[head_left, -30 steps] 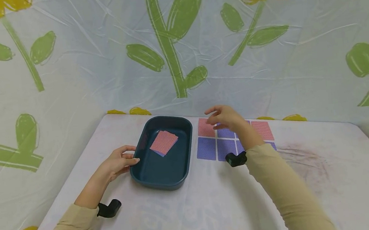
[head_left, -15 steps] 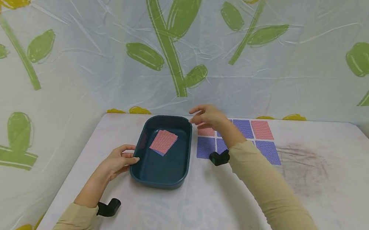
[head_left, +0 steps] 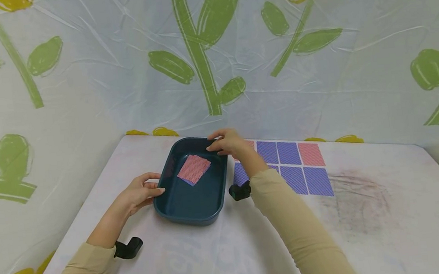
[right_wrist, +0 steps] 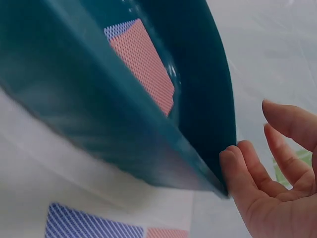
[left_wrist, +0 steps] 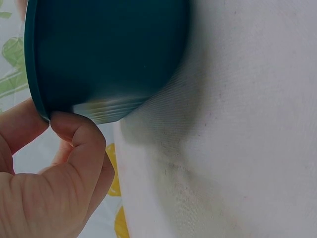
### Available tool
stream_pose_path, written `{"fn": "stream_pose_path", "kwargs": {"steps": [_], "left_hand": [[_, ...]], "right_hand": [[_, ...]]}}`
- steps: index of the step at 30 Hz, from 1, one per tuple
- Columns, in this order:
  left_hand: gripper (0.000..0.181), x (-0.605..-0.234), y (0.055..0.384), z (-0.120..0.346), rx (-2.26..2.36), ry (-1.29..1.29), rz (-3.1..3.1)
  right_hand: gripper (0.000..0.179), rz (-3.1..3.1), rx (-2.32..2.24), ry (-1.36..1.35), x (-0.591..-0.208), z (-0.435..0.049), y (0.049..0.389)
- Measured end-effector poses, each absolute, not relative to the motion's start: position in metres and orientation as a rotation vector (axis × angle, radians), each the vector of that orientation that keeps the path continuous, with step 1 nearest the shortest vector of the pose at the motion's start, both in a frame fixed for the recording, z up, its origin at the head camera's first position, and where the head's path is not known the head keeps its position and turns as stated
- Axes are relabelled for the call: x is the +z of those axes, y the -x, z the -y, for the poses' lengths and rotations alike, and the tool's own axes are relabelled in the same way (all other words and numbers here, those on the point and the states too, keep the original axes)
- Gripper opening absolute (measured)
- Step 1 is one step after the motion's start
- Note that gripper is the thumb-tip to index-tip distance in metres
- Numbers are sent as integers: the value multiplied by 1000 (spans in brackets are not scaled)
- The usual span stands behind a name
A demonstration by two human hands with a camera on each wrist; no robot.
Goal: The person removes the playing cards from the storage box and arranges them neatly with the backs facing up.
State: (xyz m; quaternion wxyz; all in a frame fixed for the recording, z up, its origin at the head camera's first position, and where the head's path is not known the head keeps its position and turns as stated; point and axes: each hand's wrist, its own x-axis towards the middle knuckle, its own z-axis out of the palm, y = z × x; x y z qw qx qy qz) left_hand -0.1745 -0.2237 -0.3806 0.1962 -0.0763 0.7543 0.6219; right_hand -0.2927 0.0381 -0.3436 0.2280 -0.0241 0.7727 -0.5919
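A dark teal rectangular tray (head_left: 188, 206) stands on the white-covered table, a little left of the middle. My left hand (head_left: 140, 193) pinches its left rim; in the left wrist view, thumb and finger of the left hand (left_wrist: 59, 168) meet at the edge. Inside lie playing cards (head_left: 194, 169), a red-backed one on top with blue showing beneath. At the tray's far right corner is my right hand (head_left: 229, 145), fingers loosely bent and spread. The right wrist view has the right hand (right_wrist: 277, 178) with its thumb against the rim and other fingers standing away from it.
Right of the tray, blue-backed cards (head_left: 288, 153) and a red-backed card (head_left: 311, 154) lie in two rows, partly covered by the right arm. A flower-printed sheet (head_left: 254, 85) hangs behind the table. A dark smudge (head_left: 362, 202) marks the tabletop.
My right hand has moved left from above the card rows to the tray's far right corner, uncovering cards at the right. The left hand and the tray have stayed in place.
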Motion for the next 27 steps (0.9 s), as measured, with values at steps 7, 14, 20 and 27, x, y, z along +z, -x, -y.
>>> {"fn": "stream_pose_path", "kwargs": {"steps": [7, 14, 20, 27], "left_hand": [[53, -380, 173, 225, 1742, 221, -2118], [53, -381, 171, 226, 1751, 227, -2112], [54, -381, 172, 226, 1747, 230, -2123], [54, -382, 174, 223, 1741, 222, -2127]], "right_hand": [[43, -2102, -1630, 37, -352, -18, 290], [41, -2193, -1650, 42, -366, -4, 291], [39, -2296, -1665, 165, -397, 0, 306], [40, -2585, -1318, 161, -400, 7, 292]]}}
